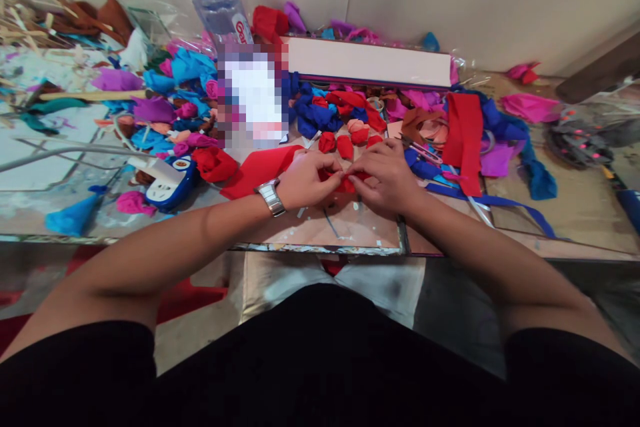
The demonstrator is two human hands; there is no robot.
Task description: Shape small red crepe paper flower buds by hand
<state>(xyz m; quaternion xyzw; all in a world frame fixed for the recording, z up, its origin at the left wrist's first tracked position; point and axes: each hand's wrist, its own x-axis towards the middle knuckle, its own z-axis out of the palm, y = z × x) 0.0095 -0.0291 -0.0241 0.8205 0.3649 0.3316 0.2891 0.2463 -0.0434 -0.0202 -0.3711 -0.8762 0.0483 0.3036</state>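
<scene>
Both hands meet over the table's front, pinching a small piece of red crepe paper (pixel 345 183) between their fingertips. My left hand (pixel 307 180), with a metal watch at the wrist, is closed on the paper from one side. From the other side my right hand (pixel 384 177) grips it, thumb and forefinger pressed together. Just beyond the fingers lie several small rolled red paper buds (pixel 344 146). A broad red crepe strip (pixel 263 170) lies flat beside my left hand. Part of the held paper is hidden by the fingers.
A capped plastic bottle (pixel 217 7) stands behind a pixelated area. A long white box (pixel 367 61) lies at the back. Left are a blue-and-white power strip (pixel 171 183) and crumpled coloured paper; right, a hanging red strip (pixel 464 143), scissors (pixel 423 150) and blue ribbon (pixel 520 205).
</scene>
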